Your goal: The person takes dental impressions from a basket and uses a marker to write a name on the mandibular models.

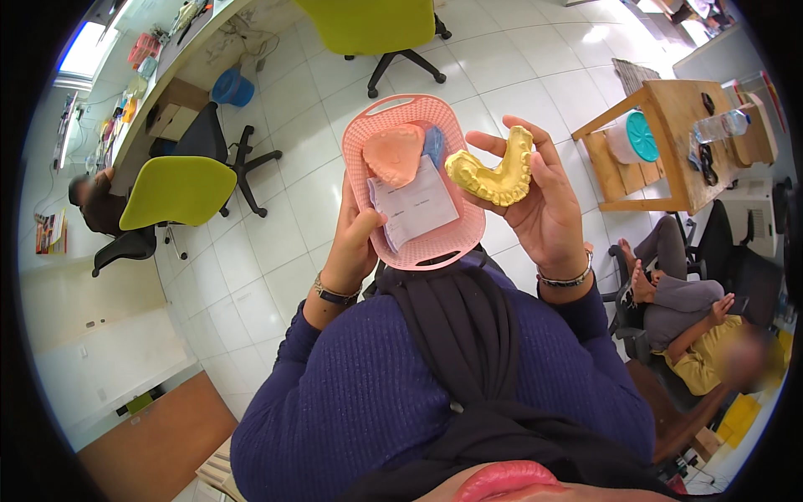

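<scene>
My left hand grips the left side of a pink plastic basket, its thumb over the rim near the front corner. Inside lie an orange-pink dental cast, a white paper slip with print on it, and something blue and crumpled. Just right of the basket, my right hand holds a yellow horseshoe-shaped dental cast, teeth visible along its curve. The thumb and fingers close around its right arm and underside. Part of the basket's floor is hidden by the paper and the cast.
Beyond the basket stands a lime-green swivel chair; another green chair is at the left, by a long counter with a seated person. A wooden table with a bottle stands at right. A person in yellow sits at lower right.
</scene>
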A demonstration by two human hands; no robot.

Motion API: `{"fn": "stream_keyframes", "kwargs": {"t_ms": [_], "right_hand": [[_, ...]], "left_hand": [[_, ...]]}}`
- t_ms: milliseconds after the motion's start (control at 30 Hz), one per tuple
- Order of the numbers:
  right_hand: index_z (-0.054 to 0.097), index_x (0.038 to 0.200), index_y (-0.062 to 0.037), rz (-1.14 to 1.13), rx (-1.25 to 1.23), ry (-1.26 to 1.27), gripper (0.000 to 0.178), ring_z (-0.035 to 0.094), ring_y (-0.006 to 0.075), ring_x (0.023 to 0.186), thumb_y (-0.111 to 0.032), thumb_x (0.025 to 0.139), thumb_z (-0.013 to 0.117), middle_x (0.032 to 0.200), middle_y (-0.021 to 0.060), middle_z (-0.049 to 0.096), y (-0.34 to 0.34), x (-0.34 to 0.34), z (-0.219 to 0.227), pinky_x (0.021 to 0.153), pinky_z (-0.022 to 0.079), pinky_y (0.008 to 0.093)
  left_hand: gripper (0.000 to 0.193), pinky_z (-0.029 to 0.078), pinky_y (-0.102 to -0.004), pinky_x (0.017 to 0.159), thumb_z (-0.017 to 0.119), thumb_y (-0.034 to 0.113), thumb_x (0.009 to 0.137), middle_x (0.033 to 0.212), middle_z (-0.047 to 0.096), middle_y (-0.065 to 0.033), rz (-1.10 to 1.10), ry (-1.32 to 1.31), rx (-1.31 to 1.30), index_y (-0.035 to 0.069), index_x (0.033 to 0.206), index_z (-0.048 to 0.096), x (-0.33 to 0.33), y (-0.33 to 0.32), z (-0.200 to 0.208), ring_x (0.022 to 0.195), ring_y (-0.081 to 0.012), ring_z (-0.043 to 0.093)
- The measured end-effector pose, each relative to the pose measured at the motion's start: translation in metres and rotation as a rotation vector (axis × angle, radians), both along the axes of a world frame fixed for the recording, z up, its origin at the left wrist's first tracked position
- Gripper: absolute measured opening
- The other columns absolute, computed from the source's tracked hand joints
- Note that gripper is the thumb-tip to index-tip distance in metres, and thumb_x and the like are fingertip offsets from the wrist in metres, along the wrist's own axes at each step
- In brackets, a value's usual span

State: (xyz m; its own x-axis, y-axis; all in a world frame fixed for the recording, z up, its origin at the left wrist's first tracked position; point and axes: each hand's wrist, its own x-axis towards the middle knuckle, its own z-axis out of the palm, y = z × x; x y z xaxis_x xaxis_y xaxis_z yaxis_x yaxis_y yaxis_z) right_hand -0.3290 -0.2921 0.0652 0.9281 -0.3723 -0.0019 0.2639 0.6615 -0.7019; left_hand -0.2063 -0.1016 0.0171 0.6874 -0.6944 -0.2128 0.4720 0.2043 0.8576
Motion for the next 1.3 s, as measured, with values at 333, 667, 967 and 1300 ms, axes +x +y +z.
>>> {"fn": "stream_keyframes", "kwargs": {"t_ms": [333,667,967,1300], "right_hand": [[0.024,0.136,-0.0054,0.030,-0.014,0.006,0.039,0.052,0.0364,0.117,-0.022,0.101,0.027,0.133,0.0285,0.040,0.002,0.004,0.001,0.095,0.051,0.0458],[0.028,0.133,-0.0061,0.034,0.039,0.016,0.036,0.052,0.0360,0.118,-0.022,0.101,0.029,0.131,0.0272,0.043,0.007,0.002,0.003,0.096,0.049,0.0471],[0.035,0.124,-0.0112,0.127,0.268,-0.026,0.026,0.049,0.0362,0.120,-0.023,0.100,0.033,0.130,0.0250,0.046,0.002,-0.005,0.005,0.099,0.045,0.0512],[0.035,0.121,-0.0120,0.152,0.263,-0.076,0.023,0.047,0.0352,0.122,-0.024,0.101,0.034,0.130,0.0237,0.045,0.001,0.002,0.041,0.101,0.045,0.0492]], "left_hand": [[0.074,0.043,-0.0371,0.100,0.045,0.005,0.071,0.134,0.040,-0.0155,0.014,-0.015,0.020,0.000,0.141,0.022,-0.002,0.005,-0.005,0.122,-0.0258,0.046],[0.075,0.041,-0.0369,0.101,0.046,0.006,0.071,0.135,0.039,-0.0149,0.015,-0.027,0.018,0.000,0.141,0.022,-0.004,0.009,-0.003,0.123,-0.0253,0.044],[0.078,0.038,-0.0364,0.104,0.050,0.010,0.069,0.136,0.039,-0.0143,-0.010,-0.041,-0.001,0.001,0.141,0.023,-0.006,0.006,-0.003,0.126,-0.0256,0.042],[0.080,0.039,-0.0362,0.104,0.050,0.009,0.067,0.135,0.039,-0.0144,-0.031,-0.027,-0.007,0.001,0.142,0.022,-0.007,0.009,-0.003,0.126,-0.0251,0.042]]}}
